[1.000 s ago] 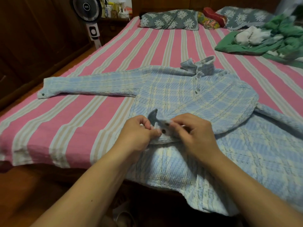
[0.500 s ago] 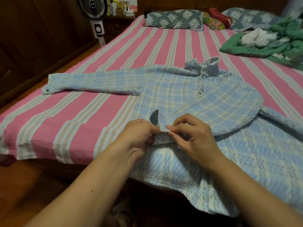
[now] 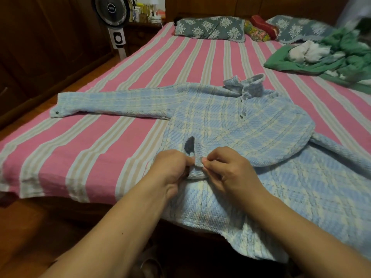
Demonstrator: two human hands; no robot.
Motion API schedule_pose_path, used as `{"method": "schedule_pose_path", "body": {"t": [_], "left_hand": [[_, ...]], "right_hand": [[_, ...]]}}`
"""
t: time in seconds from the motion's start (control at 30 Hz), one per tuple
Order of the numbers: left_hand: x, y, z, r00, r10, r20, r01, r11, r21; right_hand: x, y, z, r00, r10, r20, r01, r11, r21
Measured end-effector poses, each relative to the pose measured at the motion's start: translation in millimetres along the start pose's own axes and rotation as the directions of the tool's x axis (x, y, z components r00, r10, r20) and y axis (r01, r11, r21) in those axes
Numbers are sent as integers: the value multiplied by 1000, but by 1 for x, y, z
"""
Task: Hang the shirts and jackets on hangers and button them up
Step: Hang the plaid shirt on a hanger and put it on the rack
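We are looking down at a light blue and cream plaid woven shirt (image 3: 236, 125) lying spread on the pink striped bedsheet (image 3: 124, 141), its hem hanging over the near edge. Our left hand (image 3: 172, 167) and right hand (image 3: 226, 169) are working close together, each pinching a raised fold of the shirt's front edge (the button itself is hidden). A green crumpled cloth pile (image 3: 329, 59) is lying far right, well apart

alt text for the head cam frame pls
Both hands, left hand and right hand, pinch the front placket of a blue plaid shirt spread on a pink striped bed. Green clothes lie far right.
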State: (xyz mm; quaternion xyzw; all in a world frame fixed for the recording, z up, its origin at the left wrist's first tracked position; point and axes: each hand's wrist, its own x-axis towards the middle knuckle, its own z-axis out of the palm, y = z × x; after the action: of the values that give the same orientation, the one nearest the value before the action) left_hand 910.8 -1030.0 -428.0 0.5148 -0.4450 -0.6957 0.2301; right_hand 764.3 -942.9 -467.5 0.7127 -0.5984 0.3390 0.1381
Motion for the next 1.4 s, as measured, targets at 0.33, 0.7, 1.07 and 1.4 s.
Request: {"method": "schedule_pose_path", "body": {"t": [0.33,0.7,1.07,1.4], "left_hand": [[-7,76,-120,936,252,-246,-300,937,-180],[197,133,-301,926,58,-374,-207,905,-371],[90,169,-72,273,934,231,-843,117,525],[-9,1,64,561,321,763,-758,-171,629]], "right_hand": [[168,-30,12,876,312,367,-340,940,11],[234,21,198,514,470,718,-230,881,-413],[194,46,-64,624,675,394,-582,65,811],[-54,74,-164,358,903,239,-878,238,415]]}}
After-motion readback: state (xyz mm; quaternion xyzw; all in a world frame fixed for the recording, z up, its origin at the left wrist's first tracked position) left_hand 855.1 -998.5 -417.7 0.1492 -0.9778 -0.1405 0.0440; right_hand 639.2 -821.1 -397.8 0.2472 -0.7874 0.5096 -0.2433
